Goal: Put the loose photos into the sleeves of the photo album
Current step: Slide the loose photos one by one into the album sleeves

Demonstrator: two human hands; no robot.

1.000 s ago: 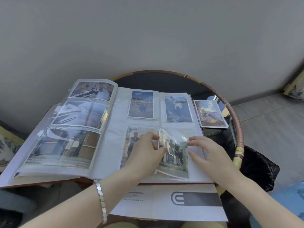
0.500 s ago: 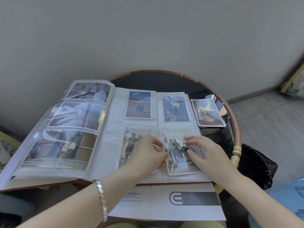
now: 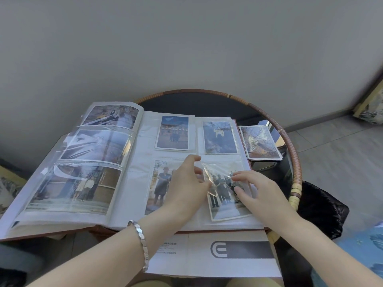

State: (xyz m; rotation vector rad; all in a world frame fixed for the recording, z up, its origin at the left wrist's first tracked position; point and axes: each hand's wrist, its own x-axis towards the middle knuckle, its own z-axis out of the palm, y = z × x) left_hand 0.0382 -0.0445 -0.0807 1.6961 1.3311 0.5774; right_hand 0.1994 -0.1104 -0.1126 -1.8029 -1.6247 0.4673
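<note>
my left hand [image 3: 184,183] pinches the crinkly clear sleeve [image 3: 219,168]; my right hand [image 3: 261,193] pinches the glossy rectangular photo [image 3: 223,206], half inside, near right corner of the album [image 3: 132,183]. round rattan-rimmed counter [image 3: 290,146], grey wall [image 3: 186,48].

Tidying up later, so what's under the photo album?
A white printed sheet pokes out beneath the photo album on the round table; everything further under is hidden.
</note>
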